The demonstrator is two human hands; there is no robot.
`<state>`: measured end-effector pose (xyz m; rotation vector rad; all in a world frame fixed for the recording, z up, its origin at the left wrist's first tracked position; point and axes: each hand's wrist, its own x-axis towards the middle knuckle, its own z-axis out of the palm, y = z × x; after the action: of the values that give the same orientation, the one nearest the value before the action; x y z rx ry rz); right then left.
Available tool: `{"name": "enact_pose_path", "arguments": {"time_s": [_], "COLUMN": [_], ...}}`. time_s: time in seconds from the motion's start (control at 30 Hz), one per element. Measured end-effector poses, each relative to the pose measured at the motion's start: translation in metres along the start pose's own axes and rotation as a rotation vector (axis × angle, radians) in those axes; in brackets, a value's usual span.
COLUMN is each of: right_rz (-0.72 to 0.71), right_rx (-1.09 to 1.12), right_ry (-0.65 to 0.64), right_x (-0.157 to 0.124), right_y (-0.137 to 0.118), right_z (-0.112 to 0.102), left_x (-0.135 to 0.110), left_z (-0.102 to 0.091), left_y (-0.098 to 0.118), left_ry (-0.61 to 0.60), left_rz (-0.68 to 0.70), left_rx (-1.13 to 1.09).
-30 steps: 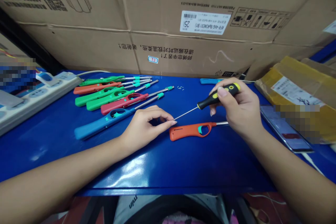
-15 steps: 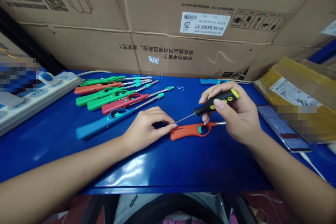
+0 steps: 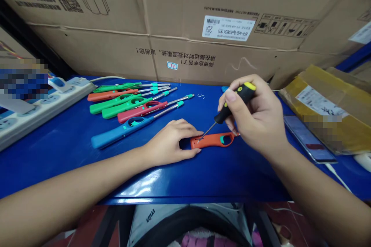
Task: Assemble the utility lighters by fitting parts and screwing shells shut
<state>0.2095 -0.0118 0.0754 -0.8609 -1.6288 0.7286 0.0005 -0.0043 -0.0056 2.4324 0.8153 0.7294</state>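
An orange gas lighter [image 3: 213, 141] lies on the blue table, its metal tube pointing right and partly hidden behind my right hand. My left hand [image 3: 166, 144] holds the handle's left end, thumb on the near side and fingertips on the far side. In my right hand [image 3: 257, 115] is a black and yellow screwdriver [image 3: 222, 115], tilted, its shaft slanting down to that end of the handle. A tiny pale piece, perhaps a screw, shows at the tip. Several small screws [image 3: 201, 95] lie loose farther back.
Several coloured lighters lie to the left, a blue one [image 3: 116, 133] nearest. A white power strip [image 3: 43, 104] stands at the far left. At the right are a phone [image 3: 307, 139] and a taped parcel [image 3: 324, 108]. A large cardboard box [image 3: 174, 19] walls the back.
My left hand has gone from a pinch at the screwdriver tip to a hold on the orange lighter's end. The screwdriver now stands steeper, its tip over the handle.
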Motion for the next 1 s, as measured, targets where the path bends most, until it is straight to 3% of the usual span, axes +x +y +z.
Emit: {"name": "enact_pose_path", "arguments": {"time_s": [0.13, 1.0], "right_rz": [-0.018, -0.033], "right_rx": [-0.038, -0.163], "right_ry": [0.059, -0.046], "right_x": [-0.009, -0.023], "right_y": [0.009, 0.016], "right_z": [0.008, 0.007], "left_x": [0.0, 0.001], "left_z": [0.003, 0.006], "left_y": [0.0, -0.003], "left_ry": [-0.003, 0.006], "left_rz": [0.003, -0.005], "left_rx": [-0.033, -0.054]}}
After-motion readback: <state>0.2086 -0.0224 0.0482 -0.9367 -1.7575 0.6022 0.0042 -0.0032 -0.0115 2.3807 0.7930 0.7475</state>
